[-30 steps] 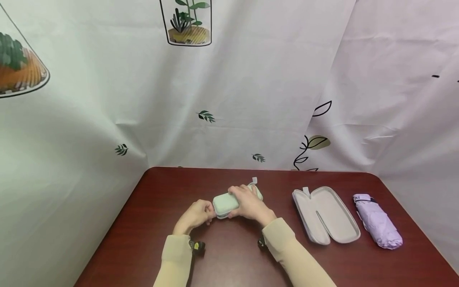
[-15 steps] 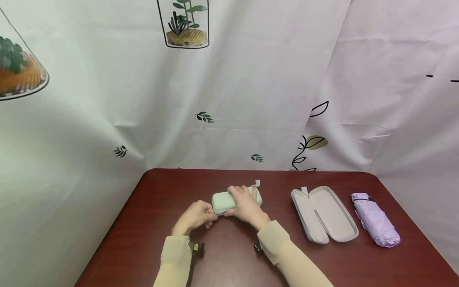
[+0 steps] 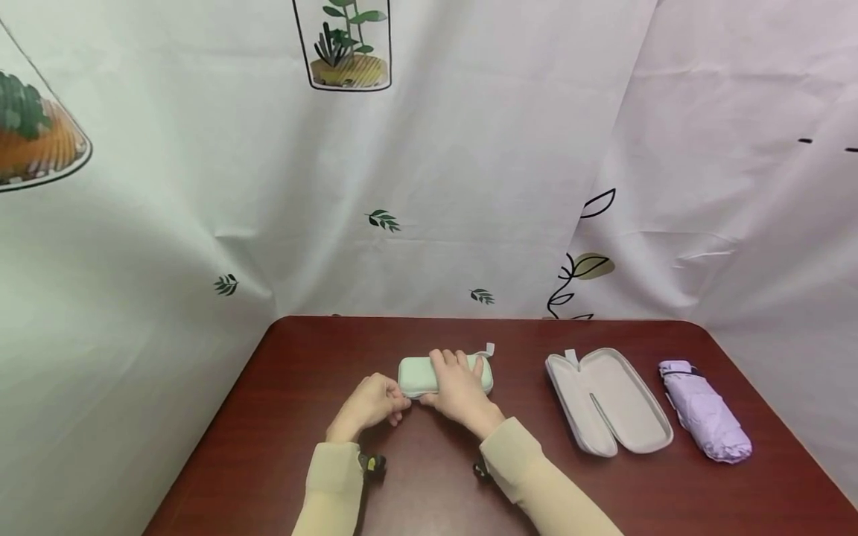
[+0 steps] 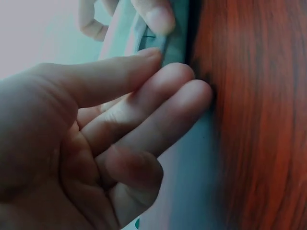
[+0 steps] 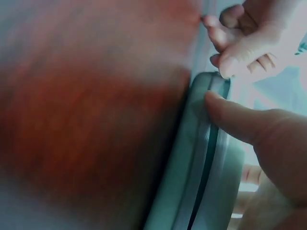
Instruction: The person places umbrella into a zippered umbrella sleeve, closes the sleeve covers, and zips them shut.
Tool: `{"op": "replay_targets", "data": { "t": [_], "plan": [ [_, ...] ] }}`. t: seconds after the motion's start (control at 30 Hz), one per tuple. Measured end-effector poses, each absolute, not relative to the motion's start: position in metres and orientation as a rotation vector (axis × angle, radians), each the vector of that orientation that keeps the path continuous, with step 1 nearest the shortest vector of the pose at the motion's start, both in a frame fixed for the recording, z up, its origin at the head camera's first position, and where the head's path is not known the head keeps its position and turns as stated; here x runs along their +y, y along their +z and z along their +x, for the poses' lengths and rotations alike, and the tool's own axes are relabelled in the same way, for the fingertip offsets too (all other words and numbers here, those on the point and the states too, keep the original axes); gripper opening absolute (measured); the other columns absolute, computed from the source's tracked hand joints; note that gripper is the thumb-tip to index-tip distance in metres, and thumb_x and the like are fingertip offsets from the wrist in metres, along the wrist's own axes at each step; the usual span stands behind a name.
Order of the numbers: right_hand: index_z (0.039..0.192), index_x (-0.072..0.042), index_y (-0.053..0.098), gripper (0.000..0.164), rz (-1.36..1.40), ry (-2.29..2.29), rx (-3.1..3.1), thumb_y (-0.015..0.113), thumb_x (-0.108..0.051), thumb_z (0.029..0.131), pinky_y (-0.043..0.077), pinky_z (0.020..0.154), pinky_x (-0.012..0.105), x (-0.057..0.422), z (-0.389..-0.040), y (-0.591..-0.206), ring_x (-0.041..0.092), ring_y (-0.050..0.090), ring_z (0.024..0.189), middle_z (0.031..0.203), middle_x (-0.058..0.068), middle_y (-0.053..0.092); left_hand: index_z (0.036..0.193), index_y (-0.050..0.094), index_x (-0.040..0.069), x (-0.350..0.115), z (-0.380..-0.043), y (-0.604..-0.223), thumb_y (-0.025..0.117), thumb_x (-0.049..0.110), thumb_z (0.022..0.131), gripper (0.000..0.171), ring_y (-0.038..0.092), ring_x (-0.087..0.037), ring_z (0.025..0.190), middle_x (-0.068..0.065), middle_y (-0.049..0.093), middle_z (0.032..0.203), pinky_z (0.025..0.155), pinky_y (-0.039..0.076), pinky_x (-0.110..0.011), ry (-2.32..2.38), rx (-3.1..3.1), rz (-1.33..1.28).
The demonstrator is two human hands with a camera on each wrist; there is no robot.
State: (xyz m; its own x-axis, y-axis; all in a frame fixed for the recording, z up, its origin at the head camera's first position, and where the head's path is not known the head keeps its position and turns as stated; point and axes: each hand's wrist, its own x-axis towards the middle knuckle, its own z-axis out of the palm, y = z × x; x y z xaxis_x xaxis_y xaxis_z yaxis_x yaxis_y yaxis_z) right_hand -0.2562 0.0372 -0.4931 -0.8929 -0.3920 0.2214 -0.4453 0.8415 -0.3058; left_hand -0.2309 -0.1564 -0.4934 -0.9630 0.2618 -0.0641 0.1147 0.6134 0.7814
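Observation:
A mint green zip case lies near the middle of the table, with a pale loop at its far right corner. My right hand grips it across the top, thumb on the front side. In the right wrist view, a dark slit runs along the zipper seam below that thumb. My left hand is at the case's front left corner, thumb and forefinger pinching at the zipper. Those fingertips hide the zipper pull. In the left wrist view, the other fingers of the left hand are bent.
A pale zip case lies unfolded to the right on the dark red table. Beyond it rests a folded lilac umbrella. A printed white cloth hangs behind the table's far edge.
The green case has turned a little, so its front side now lies nearly parallel to the table's far edge. My left hand has shifted slightly right along the front corner.

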Motion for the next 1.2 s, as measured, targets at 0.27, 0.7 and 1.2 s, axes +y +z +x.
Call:
{"op": "replay_targets", "data": {
  "t": [0.27, 0.7, 1.2],
  "plan": [
    [0.122, -0.017, 0.052, 0.06, 0.997, 0.672, -2.844, 0.084, -0.031, 0.074, 0.035, 0.094, 0.054, 0.074, -0.273, -0.485, 0.025, 0.052, 0.11, 0.12, 0.003, 0.059, 0.071, 0.069, 0.006, -0.158, -0.232, -0.496, 0.071, 0.01, 0.089, 0.018, 0.062, -0.016, 0.052, 0.001, 0.064, 0.059, 0.048, 0.047, -0.029, 1.26, 2.734, 0.267],
    [0.11, -0.023, 0.06, 0.047, 1.119, 1.07, -2.8, 0.086, -0.032, 0.072, 0.038, 0.09, 0.049, 0.108, -0.288, -0.495, 0.017, 0.048, 0.107, 0.121, -0.004, 0.051, 0.081, 0.072, 0.007, -0.159, -0.234, -0.497, 0.069, 0.006, 0.087, 0.007, 0.056, -0.015, 0.048, 0.0, 0.063, 0.063, 0.045, 0.047, -0.03, 1.287, 2.897, 0.117],
    [0.11, -0.024, 0.061, 0.045, 1.133, 1.167, -2.72, 0.086, -0.03, 0.072, 0.041, 0.088, 0.039, 0.108, -0.292, -0.503, 0.016, 0.05, 0.106, 0.119, -0.005, 0.052, 0.078, 0.069, 0.011, -0.163, -0.24, -0.5, 0.072, 0.004, 0.083, 0.009, 0.053, -0.013, 0.047, 0.002, 0.063, 0.062, 0.048, 0.045, -0.03, 1.337, 2.942, 0.124]
  ]
}}
